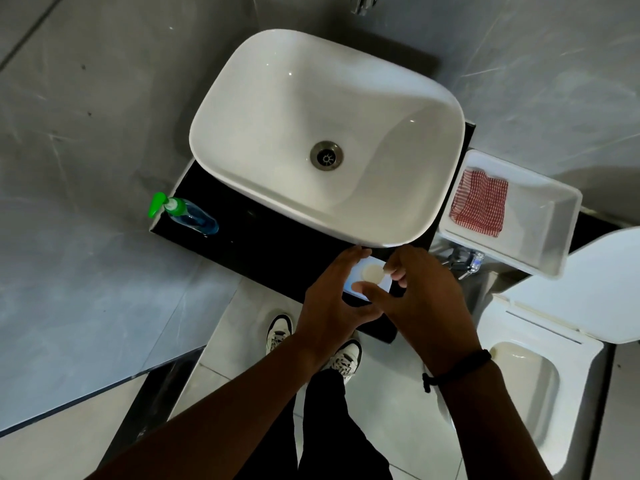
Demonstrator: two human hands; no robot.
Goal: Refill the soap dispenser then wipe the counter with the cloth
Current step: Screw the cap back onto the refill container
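Observation:
A white, box-shaped container (360, 285) with a round cream top (372, 273) sits at the front edge of the black counter (277, 251). My left hand (329, 299) wraps its left side, fingers behind and thumb in front. My right hand (424, 296) pinches its right top edge beside the cream round. The soap dispenser (188, 216), clear with blue liquid and a green pump, stands on the counter's far left end, away from both hands. The red-and-white checked cloth (479, 202) lies folded in a white tray (540, 220) to the right of the sink.
A large white basin (263, 133) with a metal drain covers most of the counter. An open toilet (519, 375) stands at the lower right. A small tap valve (467, 261) sits below the tray. My shoes (311, 344) are on the tiled floor.

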